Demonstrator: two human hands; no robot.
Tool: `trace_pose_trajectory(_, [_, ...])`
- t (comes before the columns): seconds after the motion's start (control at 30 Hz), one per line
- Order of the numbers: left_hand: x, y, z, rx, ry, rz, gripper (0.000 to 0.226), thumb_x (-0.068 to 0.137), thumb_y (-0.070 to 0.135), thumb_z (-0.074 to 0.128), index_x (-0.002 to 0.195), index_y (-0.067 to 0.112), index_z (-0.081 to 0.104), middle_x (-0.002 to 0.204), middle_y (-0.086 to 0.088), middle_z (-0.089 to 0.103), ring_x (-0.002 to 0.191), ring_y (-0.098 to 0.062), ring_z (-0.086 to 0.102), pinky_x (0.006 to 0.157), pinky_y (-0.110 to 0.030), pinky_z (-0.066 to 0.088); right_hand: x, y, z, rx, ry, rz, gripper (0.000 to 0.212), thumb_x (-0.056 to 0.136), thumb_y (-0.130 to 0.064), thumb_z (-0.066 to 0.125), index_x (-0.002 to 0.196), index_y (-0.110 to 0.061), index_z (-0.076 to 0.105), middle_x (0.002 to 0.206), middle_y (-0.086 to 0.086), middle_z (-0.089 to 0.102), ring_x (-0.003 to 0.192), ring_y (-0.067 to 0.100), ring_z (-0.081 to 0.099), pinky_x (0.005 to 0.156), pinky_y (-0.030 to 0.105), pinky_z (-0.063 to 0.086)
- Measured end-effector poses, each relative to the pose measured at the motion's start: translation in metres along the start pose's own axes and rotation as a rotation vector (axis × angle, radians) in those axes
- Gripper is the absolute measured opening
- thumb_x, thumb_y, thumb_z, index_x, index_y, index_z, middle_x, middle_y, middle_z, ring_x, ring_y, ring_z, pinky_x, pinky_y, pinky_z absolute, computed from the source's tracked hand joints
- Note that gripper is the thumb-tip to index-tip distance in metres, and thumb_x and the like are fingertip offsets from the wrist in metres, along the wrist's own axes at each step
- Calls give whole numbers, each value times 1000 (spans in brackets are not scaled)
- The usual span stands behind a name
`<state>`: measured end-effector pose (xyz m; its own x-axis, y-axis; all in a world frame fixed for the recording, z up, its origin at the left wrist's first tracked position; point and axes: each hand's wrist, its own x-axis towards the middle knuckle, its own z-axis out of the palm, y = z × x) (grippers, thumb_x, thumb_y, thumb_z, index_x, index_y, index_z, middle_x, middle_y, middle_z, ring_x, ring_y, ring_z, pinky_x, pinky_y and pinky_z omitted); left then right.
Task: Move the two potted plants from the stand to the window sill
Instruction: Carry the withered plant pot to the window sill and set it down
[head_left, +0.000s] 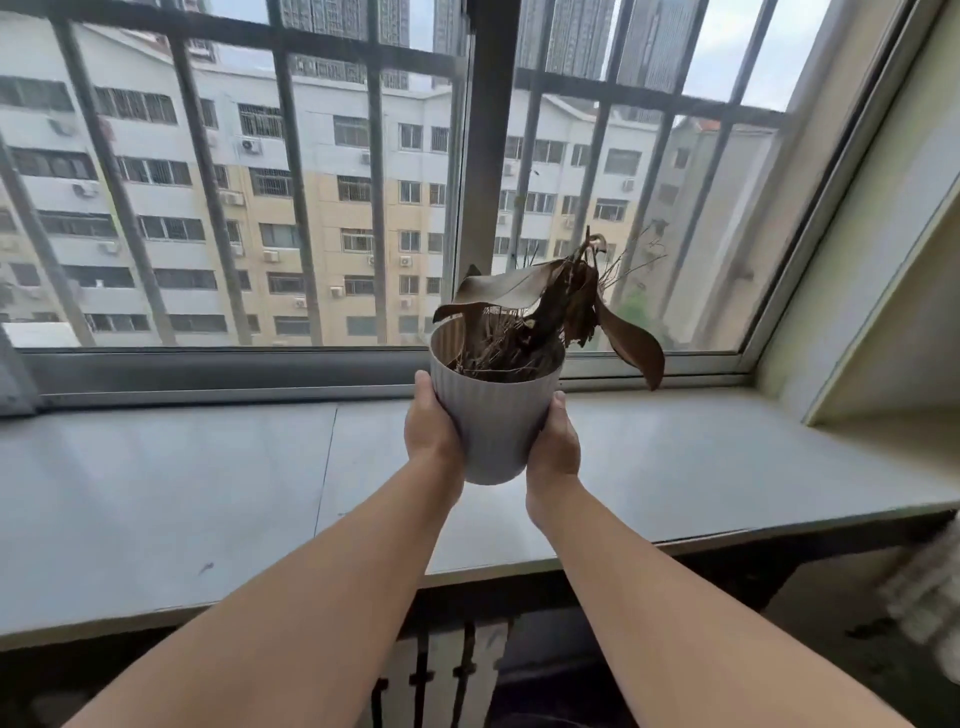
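A white ribbed pot (496, 421) with a dried brown plant (566, 306) in it hangs in the air above the grey window sill (208, 478). My left hand (431, 428) grips the pot's left side and my right hand (555, 447) grips its right side, both arms stretched forward. The pot's base is clear of the sill surface. No second pot and no stand are in view.
The window glass with a dark frame and outer metal bars (291, 208) stands right behind the sill. A slanted white wall reveal (857, 312) closes the sill's right end. A radiator (452, 675) sits below the sill's front edge.
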<state>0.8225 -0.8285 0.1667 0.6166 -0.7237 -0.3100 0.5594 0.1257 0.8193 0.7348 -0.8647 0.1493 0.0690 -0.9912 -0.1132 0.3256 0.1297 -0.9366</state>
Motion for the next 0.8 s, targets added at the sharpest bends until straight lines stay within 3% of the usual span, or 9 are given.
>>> trace_pose_trajectory(0.17, [26,-15,-9,22,43,46,38,87,49,45,69,24,68,66,10,71,75,-12,60,58,-28,43,24,21,5,-8,-20,26,42,97,-41,33,118,-17,61,100,-5,62,85,3,55,69,18,43])
trace_pose_trajectory(0.23, [35,-20,-13,10,71,57,37,88,47,46,70,23,67,71,8,69,74,-11,59,59,-28,44,30,29,7,-17,-35,35,40,97,-41,32,112,-19,61,96,-7,63,85,3,55,69,17,43])
trace_pose_trajectory(0.37, [49,-27,-21,15,103,83,36,89,41,45,65,21,63,69,6,65,69,-11,56,57,-27,42,35,41,11,-33,-64,50,45,97,-41,32,117,-14,61,111,1,62,101,15,55,89,27,42])
trace_pose_trajectory(0.47, [58,-31,-26,43,118,102,38,88,39,45,60,20,60,53,10,64,64,-12,54,55,-27,41,40,49,12,-67,-69,29,38,96,-42,33,95,-22,65,107,1,63,96,13,56,90,29,41])
trace_pose_trajectory(0.6, [66,-36,-31,30,130,84,40,91,43,43,69,18,64,74,2,66,72,-13,57,61,-29,45,42,57,13,-82,-66,14,37,98,-37,32,101,-19,64,114,4,63,106,17,56,99,32,41])
trace_pose_trajectory(0.7, [73,-41,-34,63,130,105,42,92,45,40,69,19,63,78,3,65,76,-13,58,70,-31,46,42,60,13,-85,-71,13,38,98,-36,32,106,-16,64,119,7,63,113,21,55,105,37,40])
trace_pose_trajectory(0.8, [80,-46,-38,97,126,112,44,92,48,40,69,21,64,81,3,66,82,-16,59,82,-34,46,46,63,10,-111,-65,-9,36,98,-36,31,91,-23,64,106,1,64,104,17,55,98,32,41])
